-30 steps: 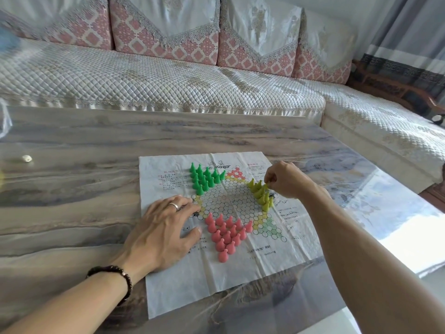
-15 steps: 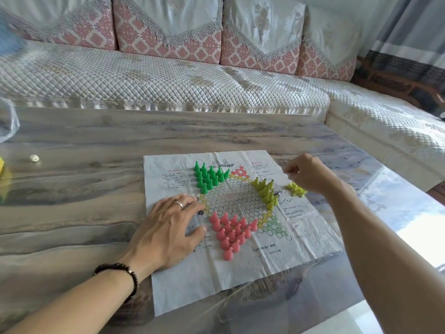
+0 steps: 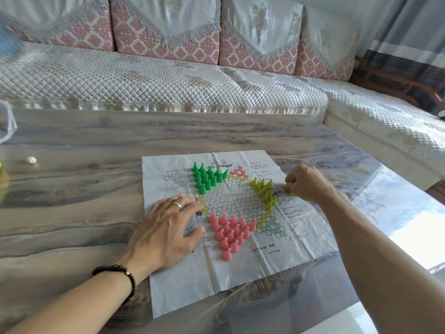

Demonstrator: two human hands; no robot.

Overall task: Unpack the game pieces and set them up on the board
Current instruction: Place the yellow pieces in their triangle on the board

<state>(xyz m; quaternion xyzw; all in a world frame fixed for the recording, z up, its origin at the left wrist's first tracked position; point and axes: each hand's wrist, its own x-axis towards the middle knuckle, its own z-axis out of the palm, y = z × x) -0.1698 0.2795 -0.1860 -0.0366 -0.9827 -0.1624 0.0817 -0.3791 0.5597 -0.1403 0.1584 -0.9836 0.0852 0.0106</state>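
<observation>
Your paper board (image 3: 240, 266) lies flat on the table (image 3: 72, 201); green pieces (image 3: 207, 178), pink pieces (image 3: 228, 233) and yellow pieces (image 3: 265, 192) stand upright, tips up. Your left hand (image 3: 166, 227) presses flat, fingers spread. Your right hand (image 3: 307, 182), knuckles up, pinches loose yellow pieces (image 3: 290, 192) at the board's right edge.

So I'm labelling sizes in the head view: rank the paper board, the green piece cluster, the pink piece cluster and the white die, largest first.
1. Paper board
2. Pink piece cluster
3. Green piece cluster; it lies farther away, so ranks 2 and 3 are uncertain
4. White die
</observation>
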